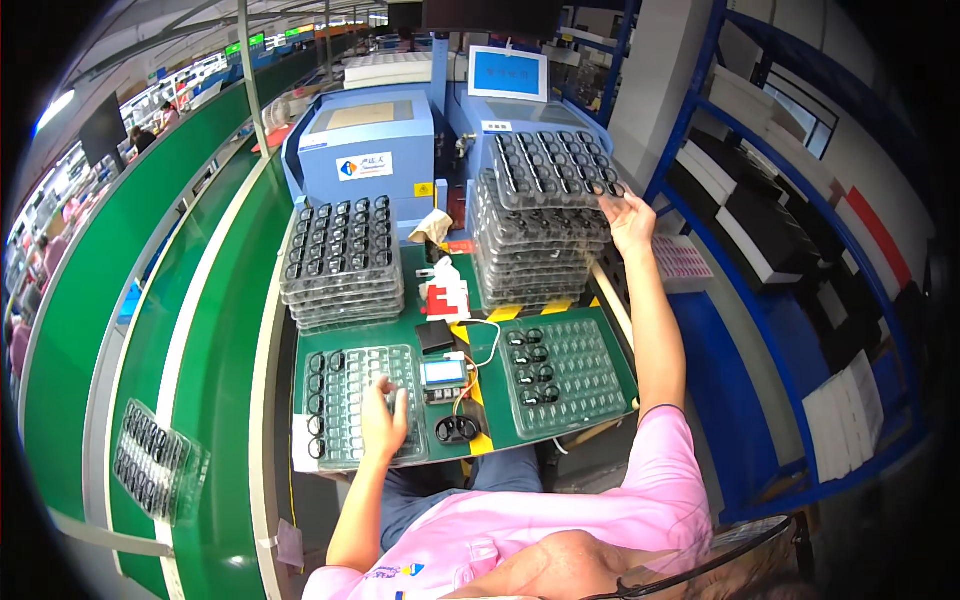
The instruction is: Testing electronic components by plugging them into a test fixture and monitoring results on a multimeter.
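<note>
- A green worktable (413,270) spans the front of the person, its yellow-and-black tape running between the work areas, probably to mark them off.
- At its near edge lies a black oval piece (457,429), wired to the small gadget behind it, presumably put here to be easy to reach.
- The left tray (375,440) lies flat on the near left of the table, black rings in its left column and 1 more beside them; its many bare pockets seem to leave room for others.
- The left hand (385,415) hovers over this tray, thumb apart from the fingers, with nothing visible in its grasp.
- The right tray (580,370) lies opposite, 2 columns of its pockets filled with black pieces; the pair likely flank the middle so each side has its own tray.
- Between them sits a small gadget with a screen (443,372), its face upward, perhaps for quick reading.
- Farther back, the left stack (342,285) and the right stack (540,265) stand at either side, probably nested upward to save space.
- The top tray (550,165), full of black pieces, tilts on the right stack; the right hand (628,222) touches its near right corner, fingers bent, but I cannot tell whether they pinch the rim.
- Blue machines (405,165) stand behind.
</note>
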### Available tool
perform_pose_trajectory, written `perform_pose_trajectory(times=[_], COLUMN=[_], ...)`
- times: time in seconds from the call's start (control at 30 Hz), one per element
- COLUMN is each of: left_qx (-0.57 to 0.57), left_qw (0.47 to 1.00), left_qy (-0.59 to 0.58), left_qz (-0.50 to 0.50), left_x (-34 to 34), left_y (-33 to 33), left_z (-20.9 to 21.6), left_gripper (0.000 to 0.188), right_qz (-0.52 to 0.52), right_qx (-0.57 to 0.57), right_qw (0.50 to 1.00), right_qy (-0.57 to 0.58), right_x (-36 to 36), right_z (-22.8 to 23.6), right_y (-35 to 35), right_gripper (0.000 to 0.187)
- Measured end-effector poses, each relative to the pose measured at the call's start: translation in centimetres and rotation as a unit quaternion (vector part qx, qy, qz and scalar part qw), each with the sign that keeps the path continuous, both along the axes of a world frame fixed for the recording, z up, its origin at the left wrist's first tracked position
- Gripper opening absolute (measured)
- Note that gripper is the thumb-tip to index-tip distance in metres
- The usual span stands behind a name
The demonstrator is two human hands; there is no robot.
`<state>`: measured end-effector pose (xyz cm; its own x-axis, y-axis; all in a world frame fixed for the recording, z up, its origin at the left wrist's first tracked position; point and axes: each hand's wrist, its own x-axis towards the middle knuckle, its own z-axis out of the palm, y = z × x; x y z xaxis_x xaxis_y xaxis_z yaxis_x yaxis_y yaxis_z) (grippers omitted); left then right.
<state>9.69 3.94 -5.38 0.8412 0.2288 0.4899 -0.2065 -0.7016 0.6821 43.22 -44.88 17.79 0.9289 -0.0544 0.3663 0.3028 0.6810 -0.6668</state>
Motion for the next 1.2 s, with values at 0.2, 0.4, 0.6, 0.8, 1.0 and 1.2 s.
perform_pose_trajectory(times=[0.2,0.4,0.6,0.8,1.0,1.2], left_qx=[0.006,0.045,0.051,0.048,0.048,0.051], left_qw=[1.0,0.999,0.998,0.998,0.998,0.997], left_qy=[0.015,0.019,0.033,0.042,0.049,0.04], left_qz=[-0.012,-0.014,-0.017,-0.022,-0.008,-0.032], left_x=[-0.3,-0.4,-0.4,-0.3,-0.9,-0.1], left_y=[-0.2,-0.4,-0.4,-0.5,0.1,-0.8], left_z=[0.6,0.8,1.3,1.4,1.2,1.9], left_gripper=[0.048,0.049,0.049,0.051,0.051,0.051], right_qz=[-0.03,-0.006,-0.057,-0.116,-0.194,-0.329], right_qx=[-0.032,-0.051,-0.122,-0.248,-0.381,-0.511], right_qw=[0.998,0.997,0.988,0.953,0.897,0.791], right_qy=[0.054,0.056,0.077,0.13,0.11,0.069], right_x=[0.8,0.1,-1.0,-1.4,-0.8,2.2], right_z=[-2.3,-1.9,-0.2,0.7,-0.2,-3.7], right_y=[0.4,0.8,1.6,1.2,3.7,-0.9], right_gripper=[0.04,0.047,0.054,0.066,0.06,0.057])
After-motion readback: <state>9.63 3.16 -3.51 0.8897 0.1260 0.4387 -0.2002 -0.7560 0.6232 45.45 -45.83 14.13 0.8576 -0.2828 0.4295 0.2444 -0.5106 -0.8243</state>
